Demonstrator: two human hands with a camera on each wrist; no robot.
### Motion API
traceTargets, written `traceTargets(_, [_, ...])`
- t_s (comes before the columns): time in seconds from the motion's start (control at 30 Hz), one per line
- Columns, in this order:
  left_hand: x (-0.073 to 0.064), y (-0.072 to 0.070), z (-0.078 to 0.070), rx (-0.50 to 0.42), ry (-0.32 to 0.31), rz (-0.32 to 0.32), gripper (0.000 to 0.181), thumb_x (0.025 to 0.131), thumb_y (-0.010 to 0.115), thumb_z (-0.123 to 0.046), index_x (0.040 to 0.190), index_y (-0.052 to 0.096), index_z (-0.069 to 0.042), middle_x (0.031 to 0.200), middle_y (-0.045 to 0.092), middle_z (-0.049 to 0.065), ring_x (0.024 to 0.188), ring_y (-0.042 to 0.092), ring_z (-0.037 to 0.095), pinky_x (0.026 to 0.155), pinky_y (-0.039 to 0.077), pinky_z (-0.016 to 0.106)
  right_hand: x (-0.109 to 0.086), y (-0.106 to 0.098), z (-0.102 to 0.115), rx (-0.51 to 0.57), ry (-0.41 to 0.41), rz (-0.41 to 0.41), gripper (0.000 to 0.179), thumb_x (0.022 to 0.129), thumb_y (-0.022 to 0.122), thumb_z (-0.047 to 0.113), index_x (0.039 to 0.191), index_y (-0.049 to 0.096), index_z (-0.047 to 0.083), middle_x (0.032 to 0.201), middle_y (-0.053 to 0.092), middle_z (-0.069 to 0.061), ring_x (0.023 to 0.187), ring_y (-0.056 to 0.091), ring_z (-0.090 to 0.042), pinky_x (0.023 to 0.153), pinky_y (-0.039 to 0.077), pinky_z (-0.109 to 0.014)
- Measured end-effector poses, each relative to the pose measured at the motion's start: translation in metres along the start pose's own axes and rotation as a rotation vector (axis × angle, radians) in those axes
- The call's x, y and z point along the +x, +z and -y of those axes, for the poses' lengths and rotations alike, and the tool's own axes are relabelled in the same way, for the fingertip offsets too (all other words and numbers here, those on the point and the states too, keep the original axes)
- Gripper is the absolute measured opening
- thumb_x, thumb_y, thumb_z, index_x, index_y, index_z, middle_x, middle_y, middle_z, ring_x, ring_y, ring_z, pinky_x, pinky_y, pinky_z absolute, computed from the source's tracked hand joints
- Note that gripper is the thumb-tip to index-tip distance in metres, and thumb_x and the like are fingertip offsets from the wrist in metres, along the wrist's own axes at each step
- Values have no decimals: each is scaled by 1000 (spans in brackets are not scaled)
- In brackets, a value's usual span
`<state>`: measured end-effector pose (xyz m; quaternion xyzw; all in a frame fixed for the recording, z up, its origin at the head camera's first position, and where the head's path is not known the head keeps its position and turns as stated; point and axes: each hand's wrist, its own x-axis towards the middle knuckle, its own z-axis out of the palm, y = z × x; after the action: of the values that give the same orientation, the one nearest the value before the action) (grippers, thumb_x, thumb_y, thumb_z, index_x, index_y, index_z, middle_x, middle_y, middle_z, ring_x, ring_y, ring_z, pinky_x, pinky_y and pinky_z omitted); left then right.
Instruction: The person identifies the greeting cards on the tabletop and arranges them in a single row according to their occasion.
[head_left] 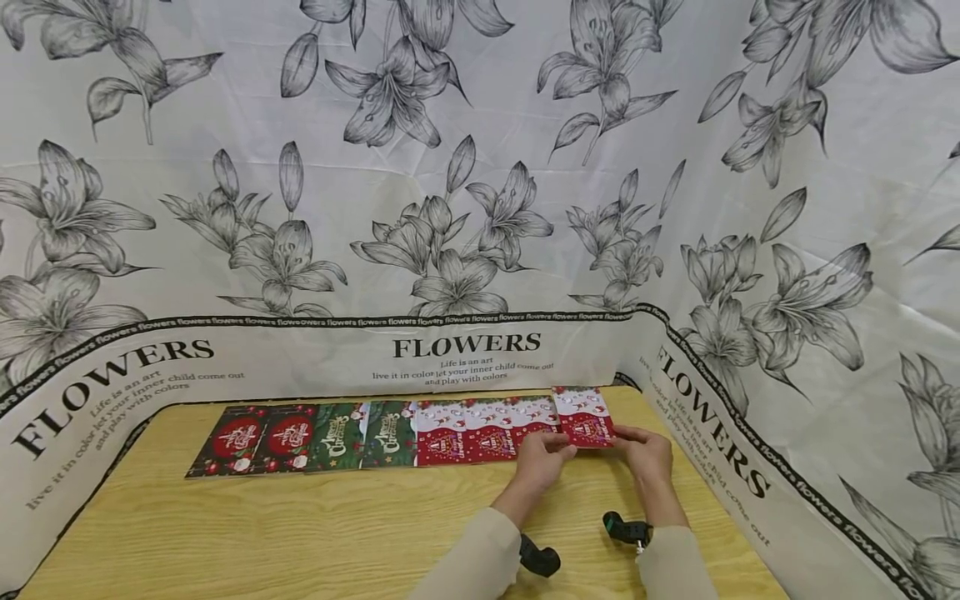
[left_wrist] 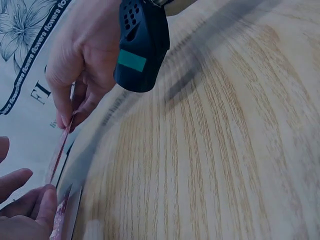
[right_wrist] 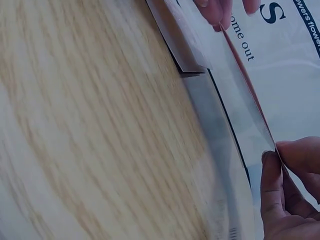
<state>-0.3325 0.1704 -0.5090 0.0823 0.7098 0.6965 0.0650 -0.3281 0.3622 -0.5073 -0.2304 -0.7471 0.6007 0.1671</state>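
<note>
My right hand (head_left: 647,454) pinches the lower right corner of a red-and-white Christmas card (head_left: 582,417) between thumb and fingers. At the card's lower left, my left hand (head_left: 542,460) holds the opposite side with thumb and fingertips. Seen edge-on in the right wrist view, the card (right_wrist: 248,85) stretches between both hands, raised over the table. Beside it on the left, another red-and-white card (head_left: 531,414) ends a row along the back of the table, partly covered by my left fingers.
The row continues left with more red-and-white cards (head_left: 441,433), green Christmas cards (head_left: 390,435) and dark cards with red circles (head_left: 238,442). They lie on a wood-grain table (head_left: 285,533). A flower-printed cloth (head_left: 465,367) walls the back and sides. Black wrist cameras (head_left: 626,528) sit at both wrists.
</note>
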Motion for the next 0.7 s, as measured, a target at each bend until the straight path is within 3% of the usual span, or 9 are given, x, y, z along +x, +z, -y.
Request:
traceTargets(0.13, [-1,3,1,20,-27,32,20,95,77,-11,114,78,-2,105,73,-1,100,67,16,94,56,39,1,0,-4,-3,0,-13,30,95,68,-6,124,71,-12,141,57,-35,140,46,-44,67,45,-9])
traceTargets(0.4, [-2,10,0,-8,-57,48,20,97,75,-13,114,77,-2,106,72,-2,102,65,17,95,54,42,4,1,-8,-33,6,-27,30,94,69,-5,124,72,-10,142,57,-34,138,48,-44,70,46,-12])
traceTargets(0.57, [-2,12,1,-28,-76,43,22,98,74,-12,118,76,-3,110,71,-1,105,66,19,98,54,44,7,4,-12,-39,21,-22,32,96,67,-4,127,71,-9,146,55,-32,139,47,-44,97,51,-36])
traceTargets(0.7, [-2,12,1,-41,-96,44,23,98,74,-14,119,76,-4,113,71,0,111,65,23,101,52,48,9,6,-14,-47,14,-27,31,95,67,-5,126,71,-10,146,54,-33,138,48,-46,109,44,-52])
